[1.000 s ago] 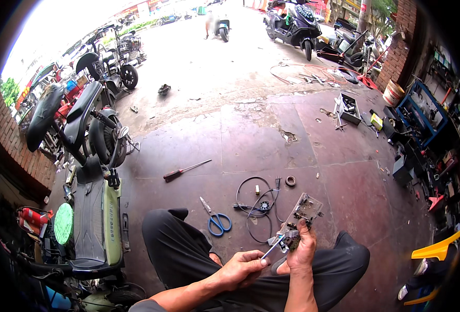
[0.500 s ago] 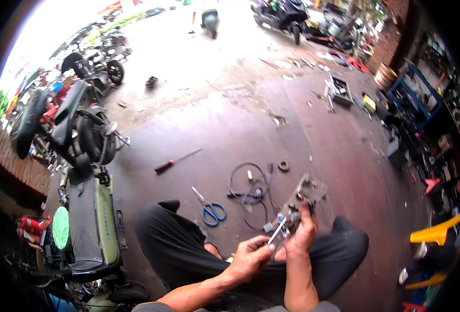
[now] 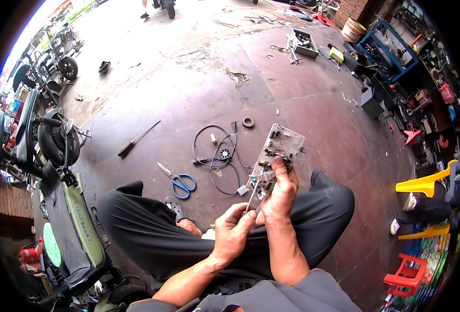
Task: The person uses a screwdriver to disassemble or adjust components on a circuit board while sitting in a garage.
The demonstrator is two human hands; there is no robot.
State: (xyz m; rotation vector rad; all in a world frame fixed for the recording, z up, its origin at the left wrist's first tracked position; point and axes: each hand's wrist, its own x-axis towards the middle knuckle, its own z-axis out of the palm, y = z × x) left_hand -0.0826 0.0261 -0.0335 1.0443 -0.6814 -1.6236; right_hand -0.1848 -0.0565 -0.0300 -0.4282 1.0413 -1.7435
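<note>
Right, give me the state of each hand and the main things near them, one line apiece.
Left hand: closed around the thin tool
Right hand: gripping the circuit board
Thin tool: held, pointed at the board
Circuit board: held up, components exposed
Scissors: on the floor, blades seemingly closed
Screwdriver: on the floor, unheld
Black cord: loosely looped, unplugged
Small fan: spinning or still, cannot tell

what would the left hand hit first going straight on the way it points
Probably the circuit board in the right hand: the thin metal shaft in the left hand points at its lower end. Depth is unclear.
</note>
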